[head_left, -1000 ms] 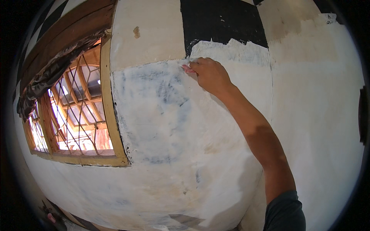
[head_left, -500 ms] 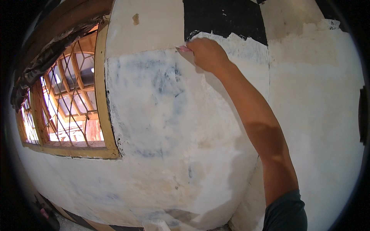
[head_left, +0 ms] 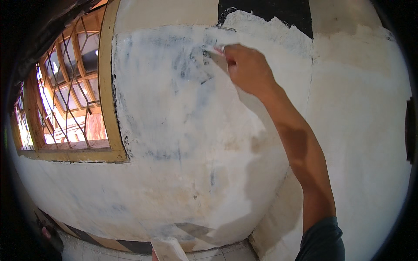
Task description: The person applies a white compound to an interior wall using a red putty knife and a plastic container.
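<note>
My right hand (head_left: 248, 67) is closed around the pinkish handle of a small scraper (head_left: 220, 49). Its blade lies at or very near the whitish wall (head_left: 174, 113), beside dark smudges that show through the white coat. Whether the blade touches is too small to tell. At the lower edge, a flat whitish board (head_left: 169, 249) comes partly into view. A sliver of my left hand (head_left: 154, 255) shows gripping its left edge; the rest of that hand is out of the picture.
A yellow-framed window (head_left: 112, 130) with metal grilles is on the left. Above my right hand, a black painted square (head_left: 270, 13) has a ragged white lower edge. A corner joins another pale wall (head_left: 357, 130) at right. Grey floor tiles (head_left: 209, 253) show at the bottom.
My right hand and scraper have gone from the black square's lower left corner down onto the white coat below. The view has tilted, so the wall sits higher and more floor shows.
</note>
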`<action>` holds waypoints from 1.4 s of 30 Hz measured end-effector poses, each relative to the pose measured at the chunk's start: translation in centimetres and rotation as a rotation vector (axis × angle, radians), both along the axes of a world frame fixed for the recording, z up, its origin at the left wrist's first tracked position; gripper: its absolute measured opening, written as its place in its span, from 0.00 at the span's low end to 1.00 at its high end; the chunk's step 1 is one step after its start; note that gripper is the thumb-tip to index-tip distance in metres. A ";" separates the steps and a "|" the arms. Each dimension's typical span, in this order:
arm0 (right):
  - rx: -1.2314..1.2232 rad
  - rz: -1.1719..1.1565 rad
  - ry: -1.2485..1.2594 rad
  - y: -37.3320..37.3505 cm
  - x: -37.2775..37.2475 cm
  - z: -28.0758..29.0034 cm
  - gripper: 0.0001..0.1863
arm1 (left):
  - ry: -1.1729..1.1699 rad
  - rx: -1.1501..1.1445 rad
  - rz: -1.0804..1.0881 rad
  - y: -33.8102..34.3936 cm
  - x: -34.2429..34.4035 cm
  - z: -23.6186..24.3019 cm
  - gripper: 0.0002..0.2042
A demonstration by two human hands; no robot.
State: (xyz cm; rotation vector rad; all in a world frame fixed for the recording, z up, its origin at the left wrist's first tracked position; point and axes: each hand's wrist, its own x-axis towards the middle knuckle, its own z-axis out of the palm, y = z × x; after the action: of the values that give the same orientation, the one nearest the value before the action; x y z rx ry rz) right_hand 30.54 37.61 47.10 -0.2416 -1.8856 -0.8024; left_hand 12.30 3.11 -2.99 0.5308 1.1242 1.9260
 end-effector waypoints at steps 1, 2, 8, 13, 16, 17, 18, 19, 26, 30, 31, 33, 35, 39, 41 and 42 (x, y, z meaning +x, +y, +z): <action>0.064 0.053 0.101 0.1 -0.2 0.1 0.13 | 0.004 0.001 0.002 0.0 0.0 0.0 0.32; 0.168 0.149 0.232 -0.1 -0.4 -0.2 0.12 | 0.005 0.004 0.004 0.0 0.0 -0.1 0.32; 0.082 -0.338 -0.338 -2.0 -1.5 -9.8 0.27 | 0.017 0.007 0.026 -0.8 -0.4 -1.0 0.32; 0.033 -0.025 0.155 1.2 0.6 -6.2 0.22 | 0.050 -0.014 0.042 -2.1 -0.5 -0.6 0.34; 0.165 0.050 0.247 3.2 0.0 0.7 0.20 | 0.217 -0.013 0.048 -2.4 -0.5 0.3 0.36; 0.083 0.014 0.243 3.8 -0.4 2.2 0.20 | 0.361 0.014 0.065 -2.5 -0.4 0.4 0.36; 0.083 0.009 0.228 4.3 -1.1 3.2 0.19 | 0.363 0.012 0.065 -2.4 -0.3 0.5 0.36; 0.166 0.031 0.222 4.4 -1.7 3.2 0.18 | 0.216 0.010 0.069 -2.2 -0.2 0.4 0.37; -0.065 -0.137 -0.260 -0.7 -1.6 -16.9 0.23 | -0.296 0.041 0.006 -3.6 -0.1 -2.2 0.36; -0.475 -0.003 -0.270 -2.2 2.8 -20.5 0.26 | -0.168 0.046 0.056 -4.8 -0.5 -2.7 0.36; -0.281 0.072 -0.148 -1.4 3.8 -18.2 0.26 | -0.148 0.039 0.047 -4.9 -0.7 -2.4 0.37; -0.375 -0.006 0.153 0.5 5.6 -11.8 0.26 | -0.119 0.014 0.034 -4.9 -1.1 -1.7 0.37; -0.298 -0.014 0.327 2.3 6.8 -4.3 0.24 | 0.176 -0.033 0.069 -4.4 -1.1 -1.0 0.38; -0.360 -0.041 0.498 3.1 6.3 4.9 0.22 | 0.351 -0.033 0.077 -4.0 -1.1 -0.4 0.38; -0.393 -0.219 0.487 2.4 4.4 5.9 0.20 | 0.324 -0.036 0.024 -4.0 -1.3 -0.8 0.38; -0.430 -0.229 0.464 1.9 3.4 5.5 0.20 | 0.331 -0.041 0.022 -4.0 -1.5 -1.0 0.38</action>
State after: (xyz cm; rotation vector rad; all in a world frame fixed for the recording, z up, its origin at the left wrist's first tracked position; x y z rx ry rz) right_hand 33.93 39.51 52.58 -0.8496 -1.5791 -0.4263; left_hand 10.76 -0.86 -4.00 0.8398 1.3770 1.8728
